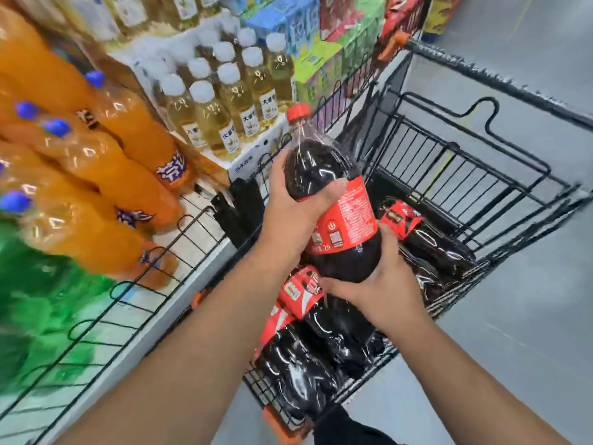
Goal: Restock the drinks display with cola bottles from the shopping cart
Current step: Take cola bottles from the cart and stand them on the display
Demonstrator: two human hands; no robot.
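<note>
While both hands were wrapped round one big cola bottle (333, 200), the head view showed it lifted clear above the shopping cart (481, 175), its red cap tilted up and away from the person. The left hand (295, 207) was closed round the bottle's upper body, thumb across the front just above the red label; the right hand (372, 284) cupped and gripped the rounded base from below. Directly beneath the right hand, more cola bottles (324, 342) lay on their sides in the cart basket, with others further out past that hand's fingers. To the outside of the left hand stood the wire-fronted display shelf (134, 284), carrying orange soda bottles (106, 168) and, nearer the person, green bottles (38, 293); beyond the left hand's fingers stood pale yellow drinks with white caps (211, 114).

The likely trouble, in my judgement, was the swing leftward: the bottle looked heavy and smooth, so a loosened base grip could let it slip back onto the cart load. It might also strike the shelf's wire front or topple the crowded orange bottles.
</note>
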